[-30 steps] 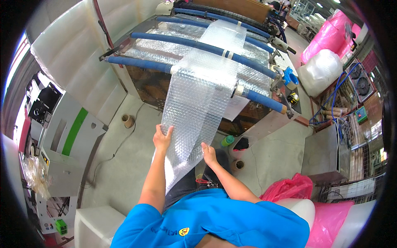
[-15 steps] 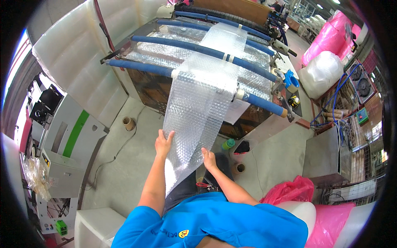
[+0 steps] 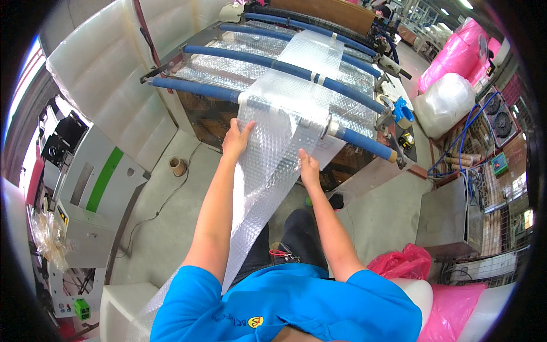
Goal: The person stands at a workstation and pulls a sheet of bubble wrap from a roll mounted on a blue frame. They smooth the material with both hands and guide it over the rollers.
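Note:
A long strip of clear bubble wrap [image 3: 264, 157] comes over the front blue roller [image 3: 196, 88] and slopes down toward me. Its tail runs past my left side to the lower left. My left hand [image 3: 235, 139] grips the strip's left edge just below the roller, thumb on top and fingers partly hidden. On the opposite edge, a little lower, my right hand [image 3: 309, 166] is closed with its thumb up. Both arms are stretched forward. A white sheet [image 3: 331, 149] hangs behind the wrap near my right hand.
More blue rollers [image 3: 256, 61] cross the machine behind. Blue tape [image 3: 403, 114] and a tape measure [image 3: 406, 140] lie at its right end. A cardboard tube [image 3: 178, 166] and a cable [image 3: 154, 216] are on the floor at left. A grey cabinet [image 3: 447, 219] stands at right.
Both hands have moved forward and up along the strip, close to the front roller. The wrap's loose end now trails further to the lower left, past my arm.

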Demonstrator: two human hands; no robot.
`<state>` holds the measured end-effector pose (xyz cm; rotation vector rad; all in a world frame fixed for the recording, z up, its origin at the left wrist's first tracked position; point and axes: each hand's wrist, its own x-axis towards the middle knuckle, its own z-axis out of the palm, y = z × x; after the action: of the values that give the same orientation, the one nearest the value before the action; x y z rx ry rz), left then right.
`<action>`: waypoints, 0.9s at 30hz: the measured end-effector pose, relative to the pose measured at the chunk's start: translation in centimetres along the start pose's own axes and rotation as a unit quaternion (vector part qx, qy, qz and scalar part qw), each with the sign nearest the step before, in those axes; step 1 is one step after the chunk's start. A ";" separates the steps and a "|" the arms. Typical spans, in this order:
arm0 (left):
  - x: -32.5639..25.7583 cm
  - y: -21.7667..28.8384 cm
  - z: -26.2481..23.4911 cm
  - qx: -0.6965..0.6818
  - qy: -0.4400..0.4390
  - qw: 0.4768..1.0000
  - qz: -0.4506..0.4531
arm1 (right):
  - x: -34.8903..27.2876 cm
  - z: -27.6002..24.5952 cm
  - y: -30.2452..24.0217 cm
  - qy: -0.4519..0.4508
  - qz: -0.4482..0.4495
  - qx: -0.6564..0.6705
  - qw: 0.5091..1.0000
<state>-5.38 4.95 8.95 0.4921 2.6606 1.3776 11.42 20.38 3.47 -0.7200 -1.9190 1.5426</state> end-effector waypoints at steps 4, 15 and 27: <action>-0.3 -0.2 -0.1 -0.031 0.019 0.999 0.016 | 0.4 0.0 -0.9 0.033 0.016 0.036 0.999; -14.0 -6.2 -4.4 -0.040 0.065 0.991 -0.111 | -11.5 0.7 0.0 -0.112 0.065 -0.004 0.992; -13.2 -8.9 -3.9 -0.022 0.075 0.996 -0.048 | -13.4 1.8 1.9 -0.028 0.030 0.123 0.992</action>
<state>4.01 -7.21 3.24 0.2611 2.7227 1.4969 19.54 9.97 -0.05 -0.6362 -1.7184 1.8141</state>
